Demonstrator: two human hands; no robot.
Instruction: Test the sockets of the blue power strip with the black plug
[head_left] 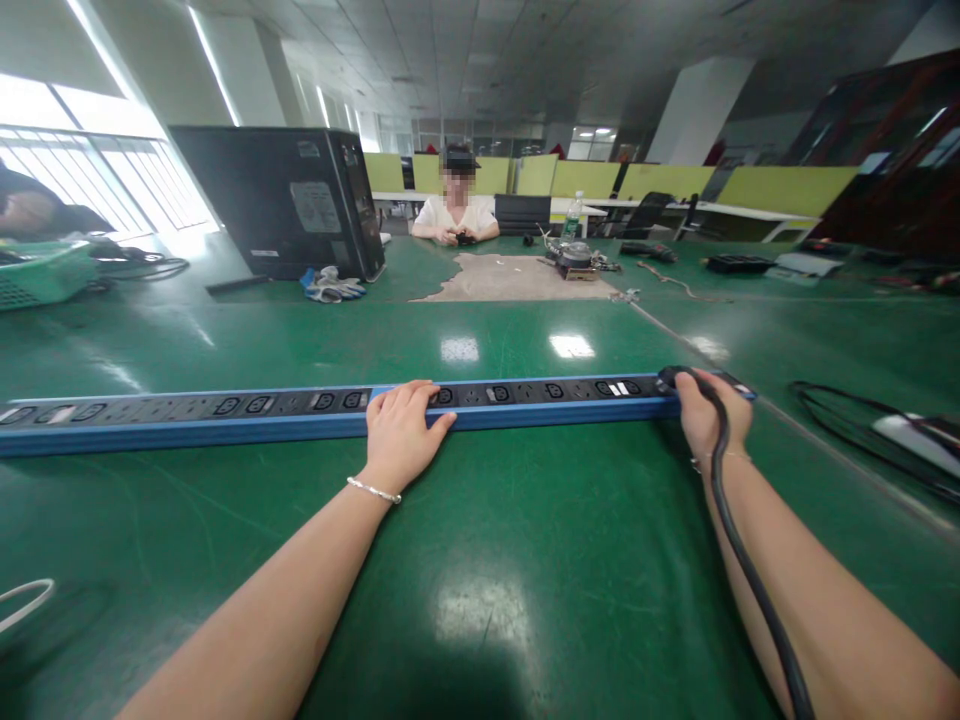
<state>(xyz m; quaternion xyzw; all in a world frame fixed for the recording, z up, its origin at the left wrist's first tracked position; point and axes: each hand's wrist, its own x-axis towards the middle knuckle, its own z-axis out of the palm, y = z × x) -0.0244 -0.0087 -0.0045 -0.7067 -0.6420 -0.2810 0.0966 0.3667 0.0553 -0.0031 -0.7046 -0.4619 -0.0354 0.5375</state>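
Note:
A long blue power strip [502, 412] with a black face of sockets lies across the green table, running out of view at the left. My left hand [405, 425] is closed over the strip near its middle, fingers on top and thumb along the front side. At the strip's right end, my right hand [712, 415] grips a black plug [670, 378] against the socket face. Whether the plug sits fully in a socket is hidden by the fingers. From it a thick black cable [739, 550] runs back over my right wrist and forearm.
A black computer case [300, 200] stands at the back left, with gloves [330, 285] before it. A green basket [45, 275] is at far left. Across the table [555, 520] sits a person [456, 205]. Cables [847, 425] lie at right; a bottle [574, 215] stands behind parts.

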